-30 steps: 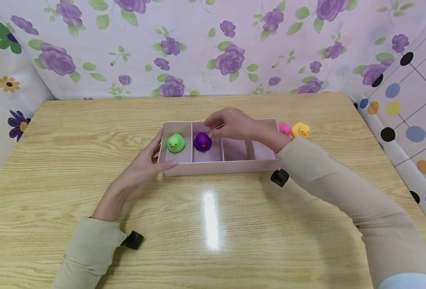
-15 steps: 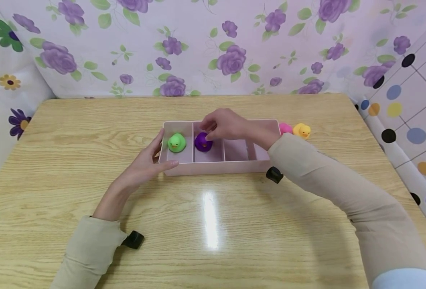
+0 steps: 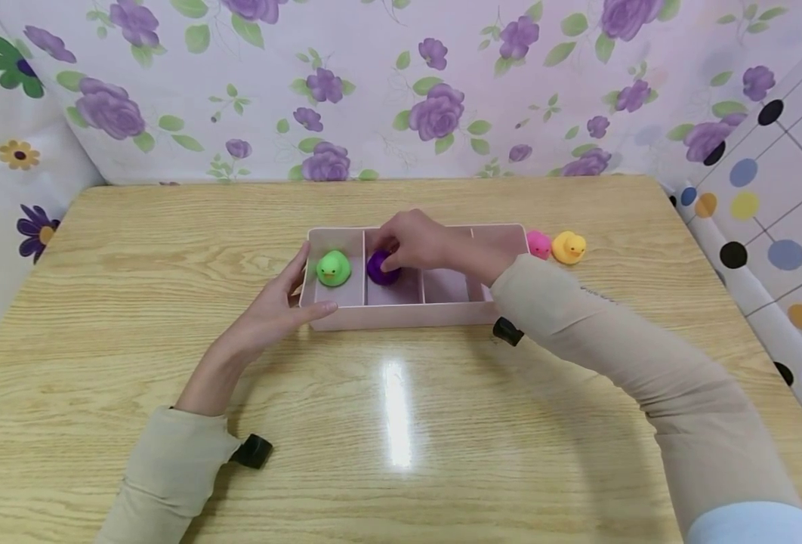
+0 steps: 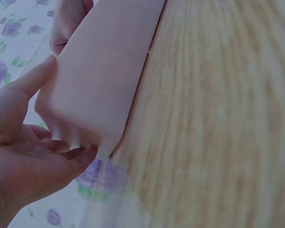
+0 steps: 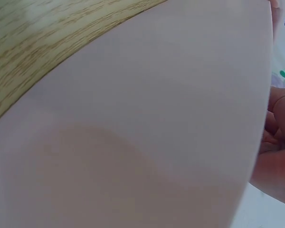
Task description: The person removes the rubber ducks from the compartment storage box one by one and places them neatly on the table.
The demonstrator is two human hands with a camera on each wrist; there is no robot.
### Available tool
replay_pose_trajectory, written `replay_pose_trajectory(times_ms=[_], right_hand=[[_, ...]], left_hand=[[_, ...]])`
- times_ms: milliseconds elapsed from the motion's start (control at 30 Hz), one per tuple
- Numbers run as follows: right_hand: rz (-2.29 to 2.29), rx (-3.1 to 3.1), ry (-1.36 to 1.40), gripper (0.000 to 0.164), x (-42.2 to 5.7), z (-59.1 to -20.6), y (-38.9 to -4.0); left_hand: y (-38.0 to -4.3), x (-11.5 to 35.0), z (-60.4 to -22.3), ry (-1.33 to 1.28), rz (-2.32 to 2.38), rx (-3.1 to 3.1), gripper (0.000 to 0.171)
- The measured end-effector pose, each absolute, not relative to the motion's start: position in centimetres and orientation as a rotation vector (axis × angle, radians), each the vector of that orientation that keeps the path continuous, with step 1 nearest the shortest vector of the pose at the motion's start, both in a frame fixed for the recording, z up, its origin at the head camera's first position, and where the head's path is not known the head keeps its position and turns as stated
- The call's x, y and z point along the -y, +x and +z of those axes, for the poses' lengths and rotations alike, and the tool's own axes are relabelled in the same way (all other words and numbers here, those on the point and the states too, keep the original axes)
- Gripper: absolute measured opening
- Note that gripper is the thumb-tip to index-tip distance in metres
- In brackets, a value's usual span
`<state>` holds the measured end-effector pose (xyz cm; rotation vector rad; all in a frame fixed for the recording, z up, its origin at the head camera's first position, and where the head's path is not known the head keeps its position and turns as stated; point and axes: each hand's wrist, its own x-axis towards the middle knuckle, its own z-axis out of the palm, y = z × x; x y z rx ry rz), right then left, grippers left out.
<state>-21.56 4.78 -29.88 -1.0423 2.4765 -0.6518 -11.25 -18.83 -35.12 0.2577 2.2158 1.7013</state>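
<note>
Well, the left hand [image 3: 265,308] clasps the pink box's [image 3: 414,316] left end between thumb and fingers; the green duck [image 3: 334,269] sits in compartment one; the right hand [image 3: 416,240] pinches the purple duck [image 3: 377,273] in the second; a pink duck [image 3: 539,244] and yellow duck [image 3: 569,248] sit outside, right.

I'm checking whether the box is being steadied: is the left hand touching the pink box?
Touching. The left wrist view shows it: the left hand has its thumb against the pink box at the rim and fingers against its end.
</note>
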Motion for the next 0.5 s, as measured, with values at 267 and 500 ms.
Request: replay_pose_trajectory(times_ms=[267,500], right_hand=[[-0.513,-2.509,-1.166,0.027,-4.31,-30.4,-21.67],[-0.496,-2.509,-1.221,0.024,-4.15,-30.86,-21.63]], left_hand=[[-11.24,18.83,-35.01,0.257,1.705,-2.224,0.097],[-11.21,18.82,-35.05,0.245,1.703,-2.214,0.097]])
